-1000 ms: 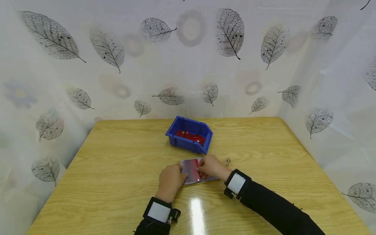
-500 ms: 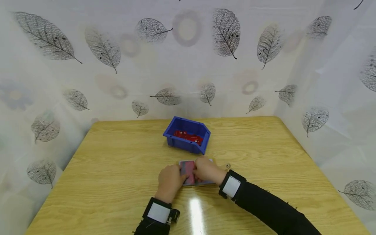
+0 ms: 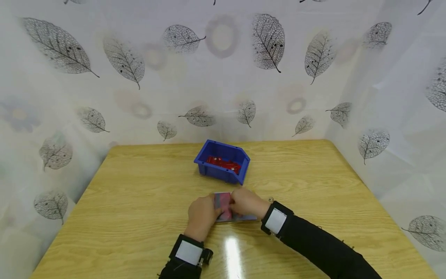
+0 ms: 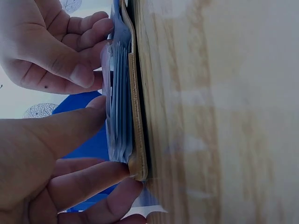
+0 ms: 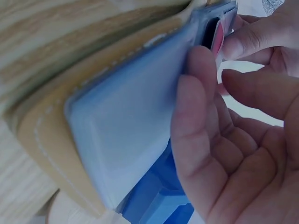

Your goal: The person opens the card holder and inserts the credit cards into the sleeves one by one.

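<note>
A tan card holder (image 5: pixel 56 140) with stitched edges and clear plastic sleeves (image 5: pixel 131 112) lies opened on the table. At its left end, my left hand (image 3: pixel 202 217) grips it, thumb on the sleeves and fingers at the outer edge. A red card (image 3: pixel 225 201) shows within the left-hand sleeve. My right hand (image 3: pixel 249 203) is bent over the middle of the holder, its fingertips touching the sleeve beside the card's edge. In the right wrist view a gap shows between its thumb and forefinger. From the head view, this hand hides part of the holder.
Behind the holder stands a blue plastic bin (image 3: pixel 217 171) with several red cards (image 3: pixel 223 163) inside. A small round snap (image 3: pixel 271 199) shows past the right wrist. The wooden table (image 3: pixel 139 186) ends at a leaf-patterned curtain (image 3: pixel 223 77).
My right hand has shifted slightly left, and the red card sits further into the sleeve. The holder's strap is now more hidden by the right wrist. My left hand stays in place.
</note>
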`<state>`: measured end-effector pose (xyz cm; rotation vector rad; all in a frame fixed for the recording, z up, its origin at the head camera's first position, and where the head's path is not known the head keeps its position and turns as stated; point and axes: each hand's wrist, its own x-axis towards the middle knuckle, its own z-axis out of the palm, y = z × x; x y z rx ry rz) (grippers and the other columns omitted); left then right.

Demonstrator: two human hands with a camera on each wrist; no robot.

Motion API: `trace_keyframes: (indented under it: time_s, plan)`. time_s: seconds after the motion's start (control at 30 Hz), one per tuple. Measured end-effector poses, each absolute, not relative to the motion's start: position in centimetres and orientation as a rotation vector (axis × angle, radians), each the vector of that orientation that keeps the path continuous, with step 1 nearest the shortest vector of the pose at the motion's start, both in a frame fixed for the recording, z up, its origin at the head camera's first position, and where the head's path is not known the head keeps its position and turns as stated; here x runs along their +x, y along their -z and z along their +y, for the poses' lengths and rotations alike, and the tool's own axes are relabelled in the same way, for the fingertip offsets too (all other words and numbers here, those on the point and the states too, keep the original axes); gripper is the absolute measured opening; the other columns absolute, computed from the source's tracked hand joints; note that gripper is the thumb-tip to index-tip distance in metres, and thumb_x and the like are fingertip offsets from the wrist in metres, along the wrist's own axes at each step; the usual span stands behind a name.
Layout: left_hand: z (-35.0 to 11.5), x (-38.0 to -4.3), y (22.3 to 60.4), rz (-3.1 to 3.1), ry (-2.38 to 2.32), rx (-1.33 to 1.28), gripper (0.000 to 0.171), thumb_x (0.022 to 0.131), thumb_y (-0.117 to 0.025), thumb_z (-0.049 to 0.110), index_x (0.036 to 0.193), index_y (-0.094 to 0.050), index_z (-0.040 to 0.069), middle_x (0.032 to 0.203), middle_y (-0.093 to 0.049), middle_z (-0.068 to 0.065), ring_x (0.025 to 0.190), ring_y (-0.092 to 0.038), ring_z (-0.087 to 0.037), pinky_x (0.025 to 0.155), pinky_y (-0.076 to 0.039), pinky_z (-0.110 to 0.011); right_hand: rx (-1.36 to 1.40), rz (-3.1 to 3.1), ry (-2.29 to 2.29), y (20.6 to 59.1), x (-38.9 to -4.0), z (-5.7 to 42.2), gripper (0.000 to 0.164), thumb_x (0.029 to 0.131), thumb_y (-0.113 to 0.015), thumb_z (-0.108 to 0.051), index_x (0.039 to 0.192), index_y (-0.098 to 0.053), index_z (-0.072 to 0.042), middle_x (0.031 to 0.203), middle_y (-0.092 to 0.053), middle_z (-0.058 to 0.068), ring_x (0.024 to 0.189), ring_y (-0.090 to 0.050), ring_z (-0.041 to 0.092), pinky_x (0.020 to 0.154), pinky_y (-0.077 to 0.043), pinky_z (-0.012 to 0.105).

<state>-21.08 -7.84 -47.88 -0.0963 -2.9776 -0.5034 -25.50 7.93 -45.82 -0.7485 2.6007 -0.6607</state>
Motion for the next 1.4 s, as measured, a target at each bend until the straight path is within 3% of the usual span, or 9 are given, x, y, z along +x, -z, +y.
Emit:
trace_keyframes:
  time_s: [0.1, 0.2, 0.3, 0.37, 0.63, 0.87, 1.03, 1.2, 1.4]
  plan:
    - [-7.9, -21.2, 47.6, -3.026, 0.466, -0.074, 0.038, 0.075, -0.08, 0.044, 0.084, -0.068, 0.009, 0.069, -0.065, -0.007, 0.06, -0.062, -0.024, 0.046, -0.044, -0.036, -0.75, 2.542, 0.602, 45.5, -26.1, 7.8, 0.019, 0.087, -0.066, -0.007, 0.069, -0.068, -0.009, 0.057, -0.06, -0.003, 0.049, -0.057, 0.008, 0.047, -0.043, 0.022]
    - [-8.0, -21.3, 47.4, -3.04, 0.44, -0.056, 0.036, 0.075, -0.081, 0.041, 0.085, -0.07, 0.009, 0.07, -0.066, -0.008, 0.062, -0.063, -0.025, 0.047, -0.046, -0.037, -0.722, 2.456, 0.566, 44.5, -27.2, 7.9, 0.007, 0.087, -0.066, -0.006, 0.088, -0.073, -0.004, 0.071, -0.067, 0.001, 0.056, -0.061, 0.011, 0.052, -0.048, 0.025]
    - [-8.0, -21.3, 47.5, -3.034, 0.426, -0.048, 0.034, 0.074, -0.082, 0.04, 0.083, -0.069, 0.009, 0.07, -0.066, -0.009, 0.062, -0.064, -0.026, 0.048, -0.046, -0.038, -0.678, 2.375, 0.616, 42.9, -28.7, 8.2, 0.019, 0.09, -0.065, -0.008, 0.107, -0.071, -0.001, 0.085, -0.07, 0.005, 0.064, -0.066, 0.015, 0.057, -0.052, 0.028]
    - [-8.1, -21.3, 47.5, -3.037, 0.42, -0.043, 0.035, 0.073, -0.082, 0.04, 0.084, -0.07, 0.009, 0.069, -0.066, -0.009, 0.062, -0.064, -0.026, 0.048, -0.046, -0.038, -0.681, 2.346, 0.689, 41.8, -29.8, 8.6, 0.023, 0.093, -0.063, -0.012, 0.112, -0.069, 0.0, 0.089, -0.07, 0.006, 0.069, -0.068, 0.018, 0.06, -0.054, 0.029]
    - [-8.2, -21.6, 47.2, -3.118, 0.372, 0.004, 0.042, 0.075, -0.08, 0.047, 0.092, -0.071, 0.01, 0.073, -0.067, -0.009, 0.066, -0.065, -0.025, 0.05, -0.047, -0.036, -0.648, 2.563, 1.031, 39.4, -34.6, 7.7, 0.023, 0.098, -0.056, -0.017, 0.108, -0.069, 0.0, 0.096, -0.07, 0.014, 0.087, -0.067, 0.031, 0.073, -0.054, 0.035]
    - [-8.3, -21.8, 47.8, -3.127, 0.421, -0.004, 0.045, 0.076, -0.079, 0.047, 0.103, -0.074, 0.013, 0.084, -0.071, -0.009, 0.071, -0.067, -0.025, 0.052, -0.049, -0.037, -0.782, 2.78, 0.615, 43.0, -38.2, 5.7, 0.03, 0.094, -0.063, -0.015, 0.121, -0.066, -0.002, 0.118, -0.067, 0.014, 0.104, -0.064, 0.027, 0.094, -0.048, 0.039]
    - [-8.1, -21.8, 48.3, -3.09, 0.475, -0.052, 0.044, 0.074, -0.081, 0.046, 0.104, -0.074, 0.014, 0.083, -0.071, -0.008, 0.07, -0.066, -0.024, 0.05, -0.047, -0.036, -0.79, 2.754, 0.388, 45.5, -39.1, 5.9, 0.028, 0.094, -0.063, -0.012, 0.121, -0.067, -0.006, 0.111, -0.069, 0.011, 0.103, -0.064, 0.026, 0.088, -0.05, 0.039]
    - [-8.0, -21.6, 48.3, -3.069, 0.509, -0.08, 0.042, 0.073, -0.082, 0.045, 0.1, -0.074, 0.014, 0.075, -0.068, -0.005, 0.063, -0.062, -0.021, 0.046, -0.042, -0.032, -0.802, 2.741, 0.376, 46.2, -38.8, 6.2, 0.022, 0.096, -0.056, -0.005, 0.113, -0.07, -0.009, 0.1, -0.07, 0.008, 0.092, -0.064, 0.024, 0.08, -0.05, 0.039]
    - [-8.1, -21.5, 48.0, -3.069, 0.518, -0.068, 0.046, 0.072, -0.082, 0.045, 0.105, -0.075, 0.013, 0.079, -0.07, -0.006, 0.065, -0.064, -0.021, 0.047, -0.043, -0.032, -0.906, 2.817, 0.288, 46.3, -38.8, 6.2, 0.018, 0.094, -0.063, -0.012, 0.109, -0.072, -0.01, 0.095, -0.071, 0.006, 0.086, -0.066, 0.021, 0.078, -0.052, 0.038]
